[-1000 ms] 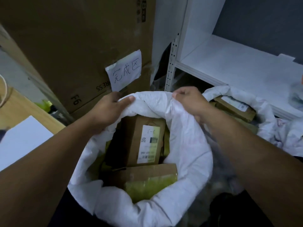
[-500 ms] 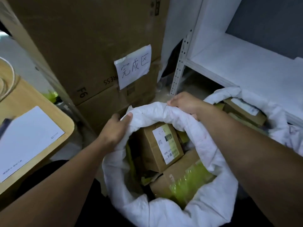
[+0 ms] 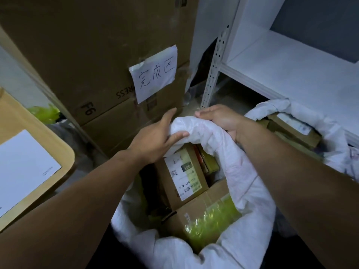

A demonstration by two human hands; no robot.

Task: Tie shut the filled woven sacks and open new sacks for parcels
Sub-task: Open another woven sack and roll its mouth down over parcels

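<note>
A white woven sack [image 3: 246,183] stands open in front of me, filled with brown cardboard parcels [image 3: 184,177]; one carries a white and yellow label, another a green plastic patch [image 3: 211,222]. My left hand [image 3: 155,138] holds the far rim of the sack, thumb on top of the cloth and fingers stretched behind it. My right hand [image 3: 219,119] grips the same far rim just to the right, fingers curled over the bunched cloth. A second white sack [image 3: 318,121] with parcels sits open at the right.
Large stacked cardboard boxes [image 3: 93,61] with a handwritten paper sign [image 3: 155,74] stand right behind the sack. A white metal shelf [image 3: 291,68] rises at the right. A wooden table corner [image 3: 48,152] with a white sheet is at the left.
Both hands have drawn closer together along the sack's far rim, bunching the cloth. My left hand's fingers have stretched out behind the rim. The view has shifted towards the boxes.
</note>
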